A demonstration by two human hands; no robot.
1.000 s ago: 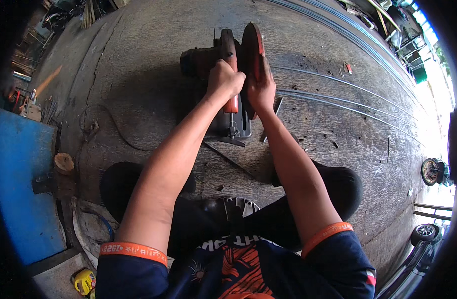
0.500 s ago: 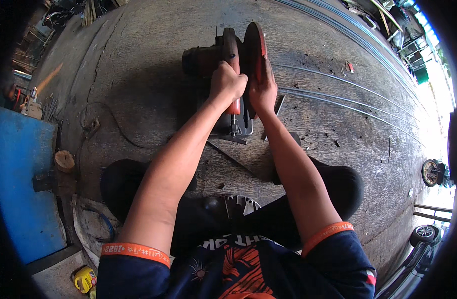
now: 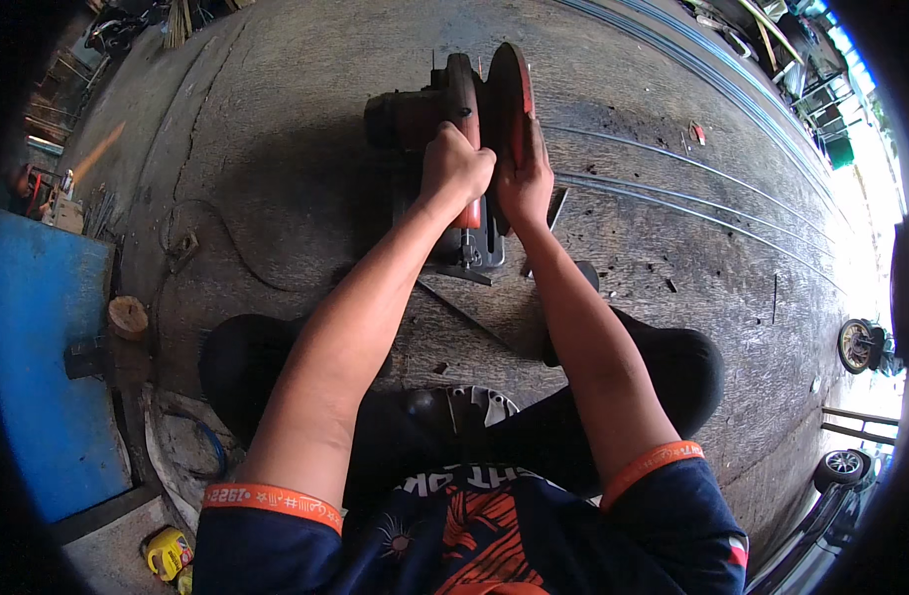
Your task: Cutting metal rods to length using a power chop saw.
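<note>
Fingers [image 3: 471, 159] hide saw handle [image 3: 463, 94].

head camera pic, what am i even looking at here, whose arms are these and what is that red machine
The picture comes from a wide fisheye camera worn on a person's head, looking down, so straight lines bend near the rim. The two bare arms coming up from the bottom are that person's own.

The red machine is a chop saw standing on a rough concrete floor. Its disc guard is the tall red piece at the top. The left hand is closed around the saw's handle. The right hand rests flat against the guard's side.

Thin metal rods lie on the floor to the right. At left are a blue panel and a small wood block.
</note>
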